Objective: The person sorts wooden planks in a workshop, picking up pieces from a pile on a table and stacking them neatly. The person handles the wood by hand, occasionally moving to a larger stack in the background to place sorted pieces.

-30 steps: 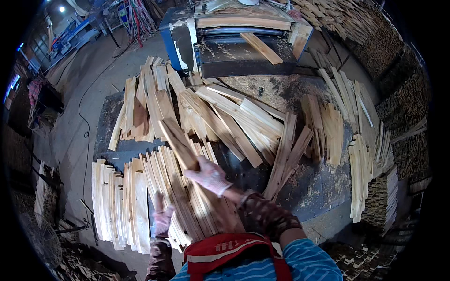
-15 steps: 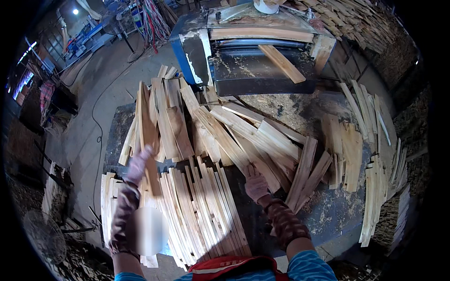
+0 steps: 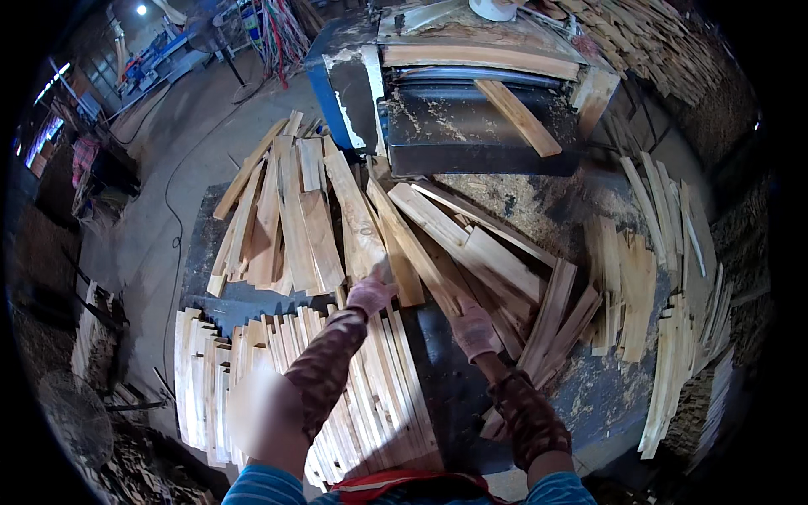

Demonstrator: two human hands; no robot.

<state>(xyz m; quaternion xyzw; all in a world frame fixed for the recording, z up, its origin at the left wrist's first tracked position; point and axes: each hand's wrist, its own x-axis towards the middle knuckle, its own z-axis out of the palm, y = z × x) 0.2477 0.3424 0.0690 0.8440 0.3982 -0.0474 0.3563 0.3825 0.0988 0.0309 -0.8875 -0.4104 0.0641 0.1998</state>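
Observation:
My left hand (image 3: pixel 372 296), in a pinkish work glove, is at the near end of a wide pale wooden plank (image 3: pixel 353 210); its fingers stretch forward and touch that end. In the matching glove, my right hand (image 3: pixel 476 331) is closed around the near end of a long narrow wooden plank (image 3: pixel 414 246) that slants up to the left. Left of these, a fan of loose wooden planks (image 3: pixel 290 210) lies on the dark table. Nearer me, under my left forearm, a row of narrow wooden strips (image 3: pixel 387 379) lies side by side.
A planer-like machine (image 3: pixel 480 118) stands at the far side, with one board (image 3: pixel 518 118) on its dark bed. Sawdust (image 3: pixel 505 202) covers the table in front of it. More wooden strips (image 3: pixel 623 278) lie to the right. A cable (image 3: pixel 175 210) runs along the floor at left.
My left hand has moved right, from a plank at the left to the wide plank in the middle. That left plank now lies slanted atop the fan. My right hand stays at its plank.

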